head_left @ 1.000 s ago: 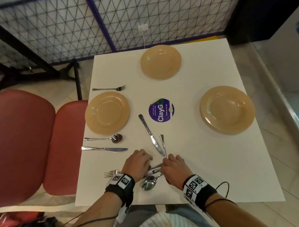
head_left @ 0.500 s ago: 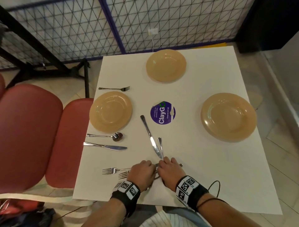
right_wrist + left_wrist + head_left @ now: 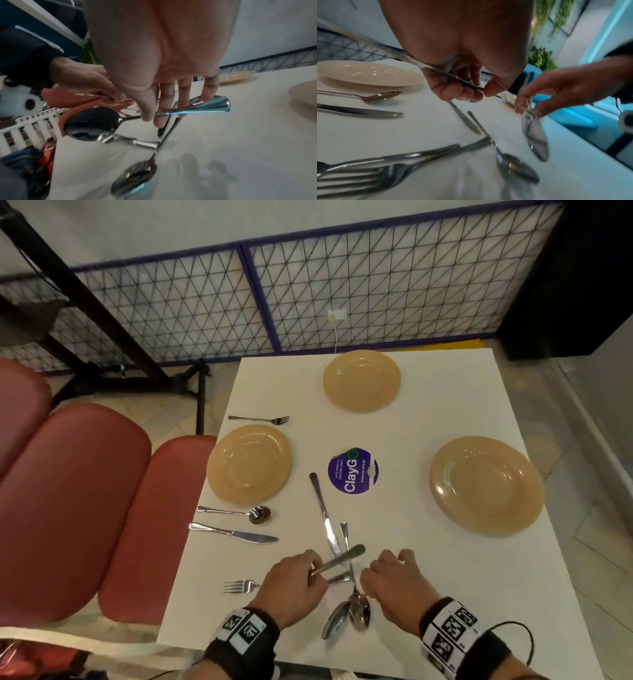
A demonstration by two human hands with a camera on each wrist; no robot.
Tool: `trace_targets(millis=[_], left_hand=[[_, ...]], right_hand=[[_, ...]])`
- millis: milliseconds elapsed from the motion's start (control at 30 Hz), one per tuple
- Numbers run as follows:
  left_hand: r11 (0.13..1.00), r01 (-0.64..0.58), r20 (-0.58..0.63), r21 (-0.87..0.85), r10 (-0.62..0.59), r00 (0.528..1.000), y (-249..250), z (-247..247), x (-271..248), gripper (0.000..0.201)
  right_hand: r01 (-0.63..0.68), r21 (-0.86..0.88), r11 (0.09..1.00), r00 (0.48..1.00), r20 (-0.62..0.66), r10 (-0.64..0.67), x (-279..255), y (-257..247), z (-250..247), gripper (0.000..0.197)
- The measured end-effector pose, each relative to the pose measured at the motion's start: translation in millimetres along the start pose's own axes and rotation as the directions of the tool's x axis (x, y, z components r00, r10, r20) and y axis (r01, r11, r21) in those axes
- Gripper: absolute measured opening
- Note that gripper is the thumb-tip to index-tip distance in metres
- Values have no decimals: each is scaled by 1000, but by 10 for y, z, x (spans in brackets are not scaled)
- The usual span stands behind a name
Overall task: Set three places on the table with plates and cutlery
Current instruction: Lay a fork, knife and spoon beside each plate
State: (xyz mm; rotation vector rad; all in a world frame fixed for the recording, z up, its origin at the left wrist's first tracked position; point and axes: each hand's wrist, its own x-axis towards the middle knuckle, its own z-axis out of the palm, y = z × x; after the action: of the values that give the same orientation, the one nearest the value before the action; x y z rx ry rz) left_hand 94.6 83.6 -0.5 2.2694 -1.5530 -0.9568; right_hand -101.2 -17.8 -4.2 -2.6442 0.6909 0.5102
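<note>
Cutlery lies bunched at the near edge of the bench (image 3: 428, 559). The left hand (image 3: 291, 587) has its grip closed on a knife (image 3: 342, 558), pinched by thumb and fingers and lifted clear. The right hand (image 3: 154, 75) pinches a spoon (image 3: 96, 123) by its neck, its other fingers loosely extended. Another spoon (image 3: 359, 609) rests on the bench between both hands.

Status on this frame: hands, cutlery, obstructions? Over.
Left hand grips a cutlery piece, kind unclear. Right hand pinches a spoon. Left plate set; far plate and right plate lack cutlery. Loose knife and second spoon lie between the hands.
</note>
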Motion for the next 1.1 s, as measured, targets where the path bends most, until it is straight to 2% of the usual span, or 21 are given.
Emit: trace_targets(millis=[33, 133, 200, 300, 400, 467, 500, 533, 600, 633, 667, 700, 733, 800, 833, 933, 1033, 1100], left_hand=[[997, 20, -25, -73, -22, 999, 35, -50, 1, 8], [972, 6, -80, -233, -26, 996, 156, -166, 46, 18], [965, -29, -74, -262, 10, 997, 235, -225, 123, 19], [935, -35, -40, -353, 22, 999, 300, -324, 269, 11], [919, -17, -47, -394, -1, 999, 249, -446, 442, 3], [880, 2, -42, -476, -25, 999, 208, -546, 580, 4], [848, 13, -45, -530, -43, 998, 194, -601, 652, 6], [810, 23, -54, -587, -68, 996, 188, -654, 719, 9], [726, 43, -75, -686, -130, 989, 187, -772, 853, 12], [682, 44, -85, -730, -154, 984, 181, -833, 929, 11], [631, 34, -96, -775, -170, 981, 179, -899, 1003, 11], [593, 28, -102, -805, -184, 978, 176, -960, 1073, 12], [560, 22, -106, -828, -195, 975, 174, -1018, 1150, 13], [514, 26, -93, -857, -204, 974, 146, -1104, 1308, 12], [497, 22, -89, -867, -197, 976, 112, -1137, 1397, 13], [504, 8, -102, -864, -190, 976, 40, -1264, 1637, 13], [549, -16, -169, -836, -230, 958, -39, -1460, 1895, 14], [550, 5, -188, -835, -293, 937, -139, -1615, 2097, 17]], right_hand=[[-15, 40, 999, 1000, 11, 15, -2, 40, -61, 27], [-33, 162, 986, 999, -25, 38, 35, 125, -297, 25], [-53, 261, 964, 998, -18, 59, 102, 171, -462, 20], [-102, 353, 930, 994, 5, 108, 273, 237, -750, 16], [-107, 351, 930, 992, -27, 124, 477, 282, -1016, 17], [-106, 221, 970, 981, -137, 138, 631, 279, -1132, 17], [-113, 134, 985, 953, -265, 145, 695, 261, -1182, 14], [-134, 73, 988, 901, -406, 152, 746, 241, -1223, 11], [-133, 94, 987, 730, -664, 162, 840, 184, -1283, 14], [-121, 177, 977, 665, -716, 212, 903, 146, -1304, 12], [-106, 323, 940, 636, -705, 314, 977, 99, -1328, 10], [-100, 510, 854, 645, -620, 446, 1072, 58, -1348, 11], [-101, 686, 720, 674, -485, 557, 1194, 29, -1358, 15], [-61, 901, 429, 746, -245, 620, 1470, -7, -1358, 13], [-18, 945, 327, 764, -198, 614, 1618, -13, -1366, 7], [28, 974, 225, 785, -161, 599, 2031, 28, -1445, 19], [50, 994, 92, 799, -95, 594, 2402, 167, -1617, 15], [30, 998, 54, 809, -55, 586, 2631, 340, -1727, 15]])
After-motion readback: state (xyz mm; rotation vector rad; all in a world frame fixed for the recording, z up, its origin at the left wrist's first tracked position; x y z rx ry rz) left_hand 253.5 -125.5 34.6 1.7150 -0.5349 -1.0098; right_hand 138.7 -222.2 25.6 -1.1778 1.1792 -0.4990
